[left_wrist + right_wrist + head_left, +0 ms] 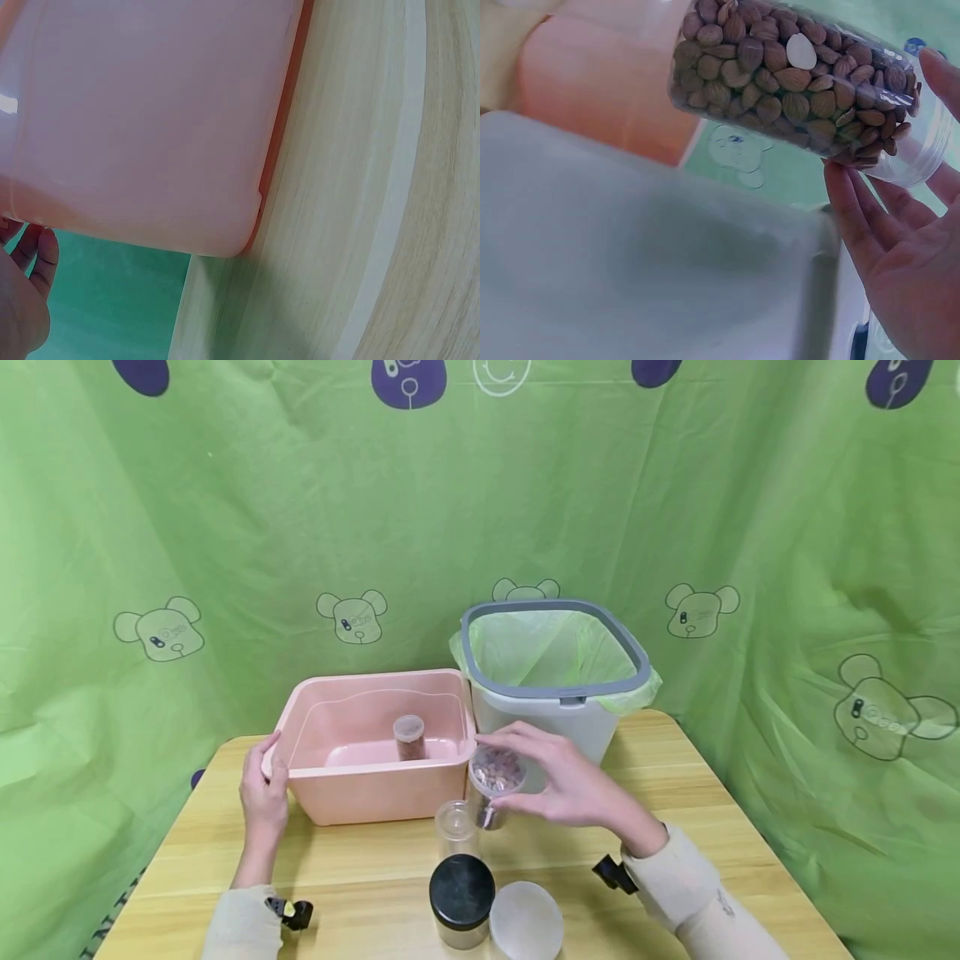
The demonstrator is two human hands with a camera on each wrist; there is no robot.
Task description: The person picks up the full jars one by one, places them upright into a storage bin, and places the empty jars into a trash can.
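Observation:
My right hand (566, 777) grips a clear plastic jar of almonds (497, 774) near its capped end, thumb on one side and fingers on the other. It holds the jar in front of the bin, beside the basin's right end. In the right wrist view the almonds fill most of the jar (791, 86). With its thumb and fingers, my left hand (264, 797) holds the left rim of a pink plastic basin (382, 793). Inside the basin stands a smaller clear jar (409, 739) with reddish-brown contents and a pale lid.
Behind the almonds stands a pale bin (551, 718) with a grey rim and green liner. Toward the table's near side are a clear jar (457, 831), a black-lidded jar (462, 893) and a white-lidded jar (527, 920). A green curtain (420, 527) hangs behind the wooden table (360, 893).

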